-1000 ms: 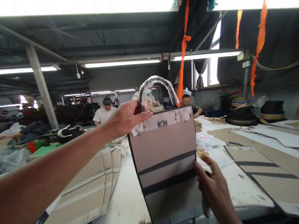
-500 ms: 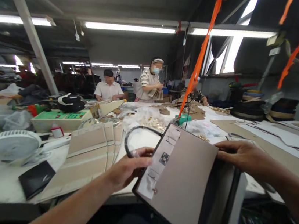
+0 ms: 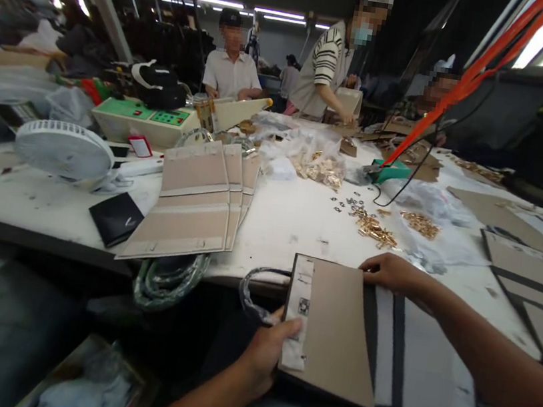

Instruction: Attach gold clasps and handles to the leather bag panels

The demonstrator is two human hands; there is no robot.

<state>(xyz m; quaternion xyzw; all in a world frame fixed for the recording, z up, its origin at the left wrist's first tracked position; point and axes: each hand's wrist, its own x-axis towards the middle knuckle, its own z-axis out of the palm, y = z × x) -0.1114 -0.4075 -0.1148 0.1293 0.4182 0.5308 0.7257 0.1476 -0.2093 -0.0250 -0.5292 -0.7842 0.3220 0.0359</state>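
A handbag panel [image 3: 335, 327] backed with beige board lies tilted over the table's front edge. Along its left side runs a white strip [image 3: 293, 344] with a small square metal fitting [image 3: 304, 306]. My left hand [image 3: 266, 354] is closed on that left edge, thumb on top and fingers hidden underneath. A dark plastic-wrapped handle [image 3: 248, 289] loops out beside it. At the panel's top right corner, my right hand [image 3: 393, 274] pinches the board's edge. Black and white bands [image 3: 398, 342] of the panel's other part spread out under my right forearm.
Similar beige panels [image 3: 194, 213] are stacked at left, beside a black booklet [image 3: 116, 218] and a white fan [image 3: 64, 151]. Gold fittings [image 3: 374, 228] lie behind my hands. More panels [image 3: 520, 265] are at right. Orange strips [image 3: 441, 106] hang over a green tool [image 3: 390, 171]. Co-workers stand and sit across the table.
The view has turned downward. The panel has come lower and opened flatter, its banded part now spread out at the right. Both hands still hold it.
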